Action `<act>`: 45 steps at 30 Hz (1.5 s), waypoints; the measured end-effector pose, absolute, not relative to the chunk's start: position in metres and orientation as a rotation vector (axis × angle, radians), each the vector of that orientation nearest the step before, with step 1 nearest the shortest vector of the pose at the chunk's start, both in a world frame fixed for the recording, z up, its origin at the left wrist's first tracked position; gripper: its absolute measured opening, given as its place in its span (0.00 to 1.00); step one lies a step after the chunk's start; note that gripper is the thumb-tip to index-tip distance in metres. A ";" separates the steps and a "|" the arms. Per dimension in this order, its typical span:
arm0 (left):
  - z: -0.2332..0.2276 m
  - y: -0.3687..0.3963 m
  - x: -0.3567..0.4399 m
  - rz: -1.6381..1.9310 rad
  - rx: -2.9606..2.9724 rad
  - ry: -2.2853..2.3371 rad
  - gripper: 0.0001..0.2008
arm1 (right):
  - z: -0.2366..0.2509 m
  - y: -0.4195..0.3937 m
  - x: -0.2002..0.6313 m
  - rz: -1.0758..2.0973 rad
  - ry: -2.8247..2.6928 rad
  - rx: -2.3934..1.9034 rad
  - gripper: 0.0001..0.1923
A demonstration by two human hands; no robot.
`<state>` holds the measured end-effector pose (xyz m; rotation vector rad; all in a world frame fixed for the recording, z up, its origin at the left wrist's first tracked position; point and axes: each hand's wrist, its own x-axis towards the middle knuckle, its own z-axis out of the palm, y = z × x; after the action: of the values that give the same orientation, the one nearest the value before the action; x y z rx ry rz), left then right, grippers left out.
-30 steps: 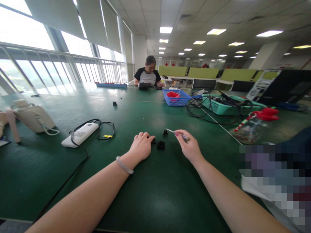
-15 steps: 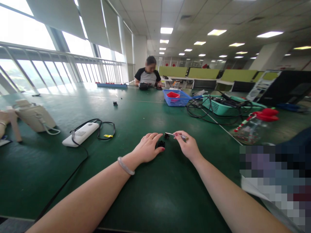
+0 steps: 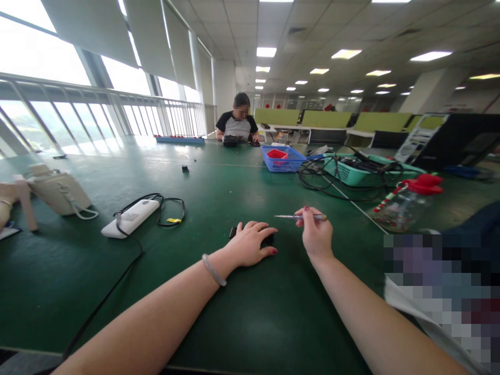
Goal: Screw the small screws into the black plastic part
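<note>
- Right hand (image 3: pixel 318 237): fingers pinching the screwdriver (image 3: pixel 288 216), tip leftward.
- Left hand (image 3: pixel 250 244): fingers spread over a partly hidden black part (image 3: pixel 269 239), just nearside of the screwdriver's tip.
- Black piece (image 3: pixel 233 233): farther left of the screwdriver.

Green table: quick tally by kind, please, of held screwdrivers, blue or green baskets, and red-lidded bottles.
Screwdriver, held in the right hand: 1
Baskets, the blue basket and the green basket: 2
Red-lidded bottle: 1
Total: 4
</note>
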<state>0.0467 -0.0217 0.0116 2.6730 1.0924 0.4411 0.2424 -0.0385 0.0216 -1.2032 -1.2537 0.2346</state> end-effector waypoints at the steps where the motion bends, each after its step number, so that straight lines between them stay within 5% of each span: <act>1: 0.012 -0.025 0.049 0.440 2.683 1.079 0.25 | 0.021 -0.038 0.243 0.235 -1.252 -1.205 0.20; 13: 0.024 -0.116 0.002 0.383 2.584 1.111 0.11 | 0.020 -0.044 0.240 0.297 -1.329 -1.177 0.20; 22: 0.021 -0.166 -0.068 0.344 2.374 1.168 0.18 | 0.021 -0.047 0.239 0.287 -1.371 -1.172 0.22; 34: 0.016 -0.160 -0.092 1.169 1.705 1.348 0.14 | 0.022 -0.048 0.240 0.305 -1.355 -1.173 0.20; 39: 0.008 -0.163 -0.097 1.187 1.654 1.385 0.19 | 0.023 -0.048 0.239 0.332 -1.354 -1.172 0.20; 45: 0.010 -0.166 -0.100 1.067 1.857 1.397 0.09 | 0.021 -0.047 0.238 0.354 -1.372 -1.159 0.19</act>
<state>-0.1001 -0.1659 0.0099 1.8571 1.3975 1.0671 0.2385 -0.0473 0.0209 -1.1591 -1.3721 0.3543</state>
